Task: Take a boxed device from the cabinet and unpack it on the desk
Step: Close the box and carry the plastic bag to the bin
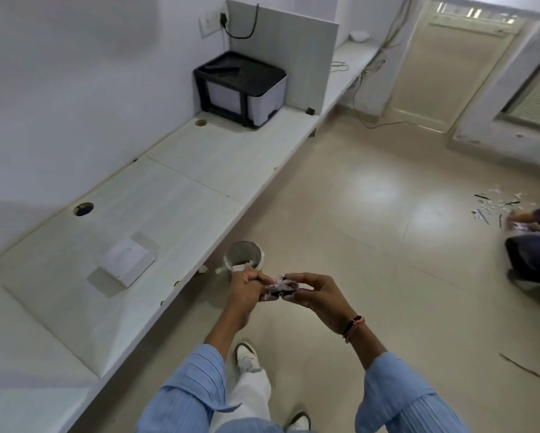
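I stand beside a long white desk (181, 195). My left hand (246, 287) and my right hand (317, 293) meet in front of me over the floor, both closed on a small dark item in a crinkled clear plastic wrapper (280, 290). My left hand also holds a round clear tape-like roll (244, 256), which sticks up above its fingers. On the desk to the left lies a flat white box (126, 260) with its flaps spread out. What the dark item is cannot be made out.
A black and white storage bin (242, 89) stands on the desk at the far end beside a partition panel (289, 48). A seated person (535, 245) is on the floor at the right with scattered scraps (496, 204). A door (449, 70) is beyond.
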### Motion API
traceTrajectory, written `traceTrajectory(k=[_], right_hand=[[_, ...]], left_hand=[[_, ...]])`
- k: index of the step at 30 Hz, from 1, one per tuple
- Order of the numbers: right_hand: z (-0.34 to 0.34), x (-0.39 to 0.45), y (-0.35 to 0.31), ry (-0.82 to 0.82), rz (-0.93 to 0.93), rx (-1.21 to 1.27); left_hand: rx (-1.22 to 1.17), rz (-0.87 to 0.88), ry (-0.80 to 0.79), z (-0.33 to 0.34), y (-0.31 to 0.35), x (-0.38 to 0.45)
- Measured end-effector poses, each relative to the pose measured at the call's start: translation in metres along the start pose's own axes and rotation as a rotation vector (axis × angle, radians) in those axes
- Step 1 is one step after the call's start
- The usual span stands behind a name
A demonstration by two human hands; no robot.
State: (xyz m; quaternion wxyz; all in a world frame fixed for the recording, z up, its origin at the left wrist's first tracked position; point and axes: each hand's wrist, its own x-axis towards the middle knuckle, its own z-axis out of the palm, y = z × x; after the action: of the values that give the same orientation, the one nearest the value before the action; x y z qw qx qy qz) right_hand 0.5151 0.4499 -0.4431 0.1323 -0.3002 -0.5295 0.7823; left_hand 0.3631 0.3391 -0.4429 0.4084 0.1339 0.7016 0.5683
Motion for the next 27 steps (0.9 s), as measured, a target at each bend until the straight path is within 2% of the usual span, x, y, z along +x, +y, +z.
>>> traceTrajectory(k=[4,7,9,11,17,22,27], right_hand=[[-0.019,0.015,0.001,0.175,-0.111,-0.205],[-0.036,0.037,0.001,0.287,-0.122,-0.268],[-0.045,0.054,-0.001,0.337,-0.098,-0.295],[-0.049,0.073,-0.006,0.363,-0.059,-0.307],[-0.055,0.143,-0.018,0.341,-0.022,-0.337],[-0.048,0.186,-0.015,0.237,-0.012,-0.387],[-0.044,0.226,-0.005,0.171,-0.003,-0.451]], left_hand=[[-0.042,-0.05,-0.152,0.011,0.008,0.021],[-0.118,-0.103,-0.346,0.013,0.008,0.05],[-0.036,-0.094,-0.425,0.017,0.005,0.073],[0.134,-0.042,-0.382,0.023,0.007,0.095],[0.17,0.032,-0.251,0.026,0.017,0.162],[0.265,-0.035,-0.198,0.014,0.025,0.197],[0.236,-0.14,-0.117,0.004,0.023,0.226]])
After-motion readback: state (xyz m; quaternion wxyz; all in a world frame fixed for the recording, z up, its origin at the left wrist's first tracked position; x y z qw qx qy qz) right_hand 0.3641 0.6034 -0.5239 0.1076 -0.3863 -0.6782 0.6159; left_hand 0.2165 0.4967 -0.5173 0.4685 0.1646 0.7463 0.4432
